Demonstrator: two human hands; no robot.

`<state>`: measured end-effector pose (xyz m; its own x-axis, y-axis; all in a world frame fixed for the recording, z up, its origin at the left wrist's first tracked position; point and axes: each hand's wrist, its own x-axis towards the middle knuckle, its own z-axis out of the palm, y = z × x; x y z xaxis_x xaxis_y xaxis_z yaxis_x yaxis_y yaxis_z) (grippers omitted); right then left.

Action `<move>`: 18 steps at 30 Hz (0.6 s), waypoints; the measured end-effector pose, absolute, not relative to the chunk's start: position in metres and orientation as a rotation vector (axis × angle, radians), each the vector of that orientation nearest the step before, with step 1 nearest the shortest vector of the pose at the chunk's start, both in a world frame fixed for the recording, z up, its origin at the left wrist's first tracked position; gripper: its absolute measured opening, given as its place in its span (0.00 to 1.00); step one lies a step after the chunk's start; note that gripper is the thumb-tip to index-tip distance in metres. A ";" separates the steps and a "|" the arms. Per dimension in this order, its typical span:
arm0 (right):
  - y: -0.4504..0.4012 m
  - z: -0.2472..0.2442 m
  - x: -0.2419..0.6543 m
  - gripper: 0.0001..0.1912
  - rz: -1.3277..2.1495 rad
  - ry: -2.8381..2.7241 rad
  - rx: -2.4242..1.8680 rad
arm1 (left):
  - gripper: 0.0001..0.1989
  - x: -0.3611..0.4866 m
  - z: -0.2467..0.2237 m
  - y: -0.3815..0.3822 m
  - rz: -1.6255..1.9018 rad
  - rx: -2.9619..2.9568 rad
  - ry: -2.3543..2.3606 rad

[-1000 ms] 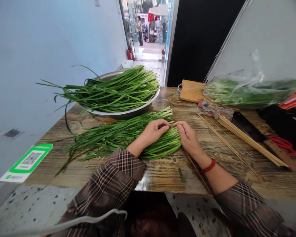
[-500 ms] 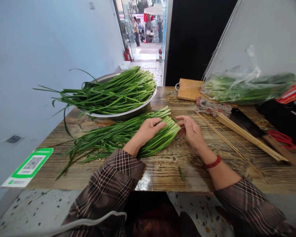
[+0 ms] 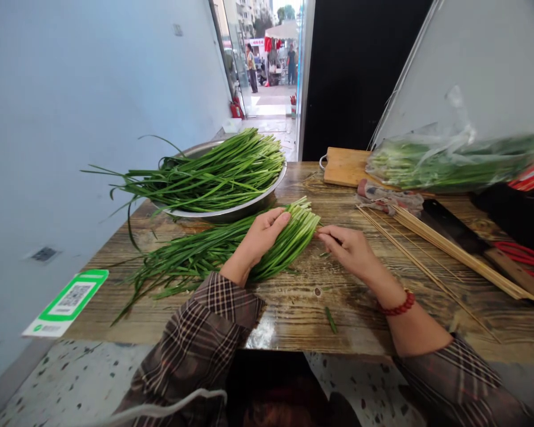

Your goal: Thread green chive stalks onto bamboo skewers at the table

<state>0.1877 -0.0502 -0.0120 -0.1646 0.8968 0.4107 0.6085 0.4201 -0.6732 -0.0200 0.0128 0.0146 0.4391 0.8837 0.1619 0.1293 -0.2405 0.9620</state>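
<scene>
A bunch of green chives (image 3: pixel 196 252) lies on the wooden table, its pale cut ends toward the right. My left hand (image 3: pixel 264 234) is closed around the bunch near those ends, thumb on top. Just right of the pale ends, my right hand (image 3: pixel 349 249) is pinched, its fingertips at the tips of the stems; what they hold is too small to make out. Behind the bunch stands a metal bowl (image 3: pixel 231 213) heaped with more chives (image 3: pixel 222 172).
Right of my hands lie thin sticks (image 3: pixel 463 252), a knife (image 3: pixel 454 225), red scissors handles (image 3: pixel 523 258), a cutting board (image 3: pixel 345 166) and a bagged bundle of greens (image 3: pixel 454 160). A green QR card (image 3: pixel 73 299) sits at the table's left edge.
My right hand has gone from loosely spread fingers to a pinch, slightly lower beside the stem ends. My left hand has shifted slightly left over the bunch. The camera view has shifted a little.
</scene>
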 end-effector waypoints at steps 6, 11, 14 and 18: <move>-0.052 -0.014 0.187 0.14 0.414 -1.904 -1.291 | 0.22 -0.019 0.008 0.014 0.876 1.648 0.937; -0.055 -0.022 0.182 0.13 0.317 -1.915 -1.305 | 0.23 -0.016 0.004 0.011 0.839 1.643 0.896; -0.057 -0.025 0.179 0.14 0.261 -1.915 -1.327 | 0.23 -0.016 0.005 0.008 0.847 1.652 0.901; -0.058 -0.025 0.177 0.13 0.239 -1.899 -1.318 | 0.22 -0.015 0.005 0.007 0.860 1.693 0.902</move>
<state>0.1771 -0.0584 -0.0253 -0.1422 0.8555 0.4979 0.7057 0.4404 -0.5551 -0.0154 0.0070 0.0052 0.4707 0.8731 0.1269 0.1678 -0.2298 0.9587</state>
